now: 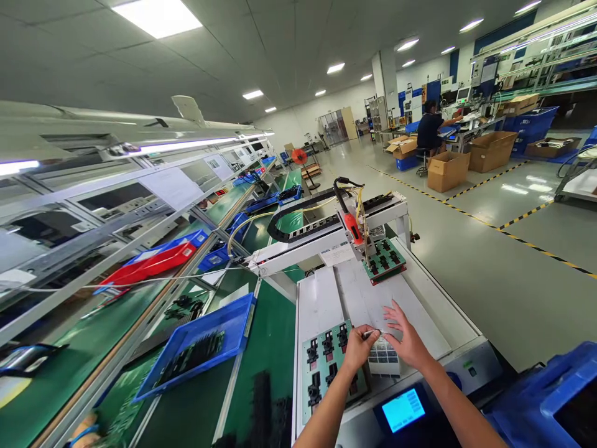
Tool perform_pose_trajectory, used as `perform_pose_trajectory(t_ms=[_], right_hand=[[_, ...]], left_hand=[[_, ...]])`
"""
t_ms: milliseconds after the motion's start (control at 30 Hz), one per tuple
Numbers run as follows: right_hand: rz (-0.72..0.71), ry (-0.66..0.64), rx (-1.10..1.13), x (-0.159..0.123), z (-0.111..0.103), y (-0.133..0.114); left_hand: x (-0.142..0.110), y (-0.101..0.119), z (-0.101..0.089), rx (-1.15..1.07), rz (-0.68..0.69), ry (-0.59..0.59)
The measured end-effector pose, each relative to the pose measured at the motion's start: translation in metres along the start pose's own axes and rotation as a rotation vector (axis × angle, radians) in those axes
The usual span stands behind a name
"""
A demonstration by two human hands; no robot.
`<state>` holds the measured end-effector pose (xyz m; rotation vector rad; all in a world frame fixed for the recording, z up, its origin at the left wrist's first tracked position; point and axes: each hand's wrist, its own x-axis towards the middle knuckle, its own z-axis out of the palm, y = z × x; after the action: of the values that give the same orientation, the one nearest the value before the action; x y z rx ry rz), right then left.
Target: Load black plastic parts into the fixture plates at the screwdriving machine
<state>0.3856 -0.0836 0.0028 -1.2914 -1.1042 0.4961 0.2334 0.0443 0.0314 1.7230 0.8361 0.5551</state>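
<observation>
My left hand (358, 350) is closed in a pinch, its fingertips on a small pale thing too small to name. Close by on the right, my right hand (408, 341) has its fingers spread, with the thumb near the left fingertips; whether it touches the small thing I cannot tell. Below both hands lies a white sheet with a grid of grey cells (384, 356), partly covered. Left of it, a green fixture board (321, 391) carries several black parts in rows, and my left hand and forearm hide some of it.
A gantry machine with a red driver (353, 228) stands over a second green fixture (388, 266) on the white bed. The lit screen (403, 409) is in front. Left, a blue tray (198, 348) holds dark parts. A blue bin (550, 398) sits right. A person (430, 129) sits farther off.
</observation>
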Motion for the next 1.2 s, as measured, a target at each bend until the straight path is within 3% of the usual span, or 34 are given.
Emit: perform_pose_trajectory(t_ms=[200,467,567,667,833,1000,1200], right_hand=[[-0.001,0.007,-0.064,0.007,0.003,-0.001],[-0.175,0.001,-0.063,0.006,0.012,-0.021],[-0.1,0.12,0.043,0.006,0.014,-0.027],[-0.067,0.219,-0.004,0.008,0.01,-0.031],[0.003,0.092,-0.044,0.01,0.013,-0.032],[0.02,0.088,-0.039,0.016,0.029,-0.036],[0.046,0.242,0.283,0.027,0.026,-0.071]], left_hand=[[-0.007,-0.009,0.003,-0.154,-0.009,0.074],[-0.01,-0.009,0.006,-0.144,-0.008,0.171],[-0.009,-0.008,0.005,-0.116,-0.005,0.201],[-0.01,-0.008,0.004,-0.092,0.011,0.209],[-0.015,-0.006,0.006,-0.039,0.05,0.198],[-0.018,-0.002,0.007,0.032,0.096,0.16],[-0.014,-0.001,-0.009,0.078,0.115,0.391]])
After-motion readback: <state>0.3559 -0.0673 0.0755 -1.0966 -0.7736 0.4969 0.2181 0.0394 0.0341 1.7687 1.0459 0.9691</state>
